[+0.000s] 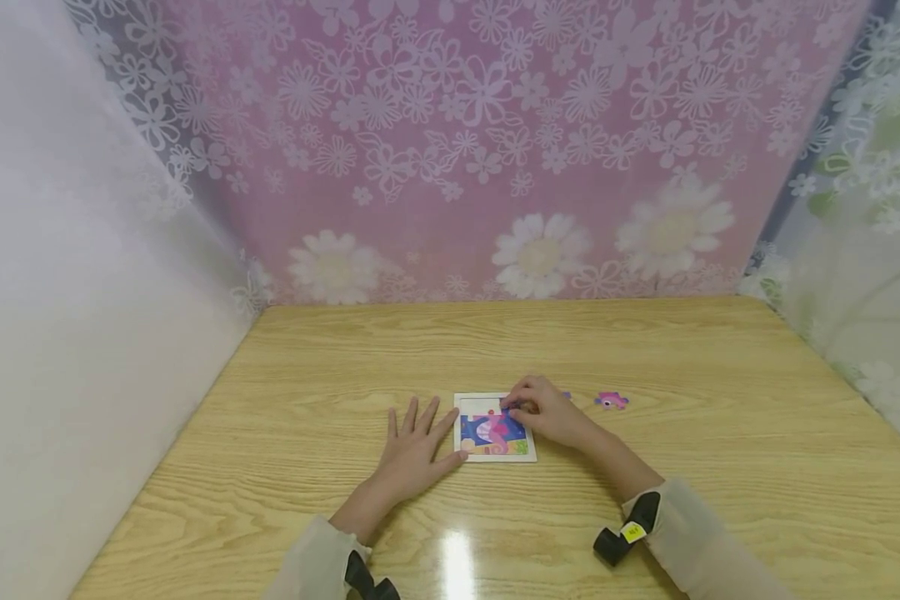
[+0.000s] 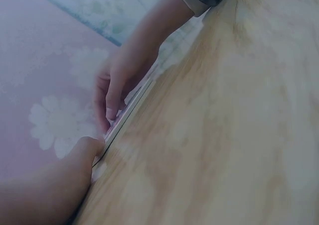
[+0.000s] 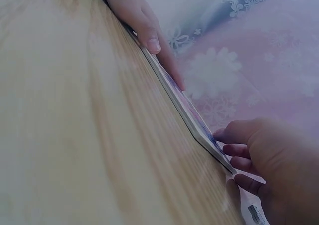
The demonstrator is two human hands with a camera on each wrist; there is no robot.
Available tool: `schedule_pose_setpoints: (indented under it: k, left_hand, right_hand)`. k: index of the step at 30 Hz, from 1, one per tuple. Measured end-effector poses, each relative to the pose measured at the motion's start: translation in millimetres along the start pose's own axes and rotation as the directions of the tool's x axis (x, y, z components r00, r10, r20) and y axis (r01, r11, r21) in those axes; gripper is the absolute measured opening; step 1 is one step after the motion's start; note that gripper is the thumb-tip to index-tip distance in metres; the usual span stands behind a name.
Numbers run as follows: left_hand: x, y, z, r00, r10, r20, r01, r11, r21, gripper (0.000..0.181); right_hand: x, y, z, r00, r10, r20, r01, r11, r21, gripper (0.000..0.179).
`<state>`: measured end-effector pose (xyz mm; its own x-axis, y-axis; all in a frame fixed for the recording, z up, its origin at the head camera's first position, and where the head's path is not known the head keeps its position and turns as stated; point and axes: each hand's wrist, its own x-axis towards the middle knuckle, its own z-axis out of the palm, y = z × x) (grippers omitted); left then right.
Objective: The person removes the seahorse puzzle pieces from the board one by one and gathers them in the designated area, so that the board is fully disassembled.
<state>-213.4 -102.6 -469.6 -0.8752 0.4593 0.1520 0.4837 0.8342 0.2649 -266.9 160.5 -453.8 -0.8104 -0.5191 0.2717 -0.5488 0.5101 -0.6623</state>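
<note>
**Pink floral cloth (image 1: 435, 217) beyond a wood-grain table (image 1: 217, 483)**

The cloth fills the far side of the scene, printed with white blossoms, and a pale cloth (image 1: 82, 250) closes off the left. The table spreads out in front, a bright reflection (image 1: 457, 567) shining on its near part. Two beige sleeves (image 1: 712, 542) reach in from the near side, with a black strap (image 1: 647, 510) at the right cuff bearing a yellow label (image 1: 633, 532).

The person's left hand (image 1: 411, 458) lies flat, its fingers spread wide; the forefinger touches the left edge of a white-framed puzzle (image 1: 495, 458) and the thumb rests at its near left corner. The right hand (image 1: 557, 415) leans over the far right of the frame, thumb and forefinger drawn narrow in a pinch on a dark blue piece (image 1: 511, 403).

The puzzle lies flat on the table between the hands. A pink figure with a curled tail (image 1: 497, 435) shows in the filled near portion, while the far left portion is bare white. A pink piece (image 1: 611, 401) with a printed eye lies to the right, apart from the frame; a blue sliver (image 1: 567, 395) peeks out beyond the right hand.
</note>
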Motion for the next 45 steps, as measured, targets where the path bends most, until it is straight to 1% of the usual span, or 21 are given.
schedule_pose_setpoints:
  k: [4,7,12,22,33,35,41,45]
  left_hand:
    - [1.0,-0.7,0.9,1.000,-0.010,0.015,0.010,1.000,0.013,0.070]
    - [1.3,-1.1,0.9,1.000,-0.009,0.016,0.009,1.000,0.011,0.070]
    - [0.7,-1.1,0.1,1.000,-0.003,0.006,0.003,1.000,0.007,0.070]
    - [0.7,-0.6,-0.9,1.000,-0.007,0.003,0.007,1.000,0.012,0.069]
    - [0.0,1.5,-3.7,1.000,-0.010,0.008,0.010,1.000,0.003,0.068]
    - [-0.3,1.3,-3.5,1.000,-0.006,0.006,0.006,1.000,0.004,0.068]
    - [-0.4,0.9,-2.4,1.000,-0.002,-0.001,0.002,1.000,0.003,0.068]
    - [0.2,1.9,-2.4,1.000,-0.003,-0.004,0.003,1.000,0.004,0.068]
  right_hand:
    - [-1.1,0.1,0.5,1.000,-0.014,-0.004,0.014,0.999,-0.046,0.014]
    - [-1.6,0.4,0.8,1.000,-0.020,-0.005,0.020,0.997,-0.071,0.015]
    - [-0.9,1.4,2.4,1.000,-0.015,-0.006,0.015,0.997,-0.072,0.013]
    - [0.1,0.6,3.3,1.000,-0.004,-0.015,0.004,1.000,-0.027,0.012]
    - [-0.8,-0.4,3.1,1.000,-0.013,-0.021,0.011,0.999,-0.049,0.013]
    - [-1.0,-1.1,2.9,1.000,-0.012,-0.025,0.010,0.998,-0.056,0.015]
    - [-1.2,-1.8,2.5,0.999,-0.012,-0.045,0.009,0.998,-0.070,0.031]
    - [-0.9,-0.9,1.5,0.997,-0.016,-0.070,0.014,0.999,-0.030,0.030]
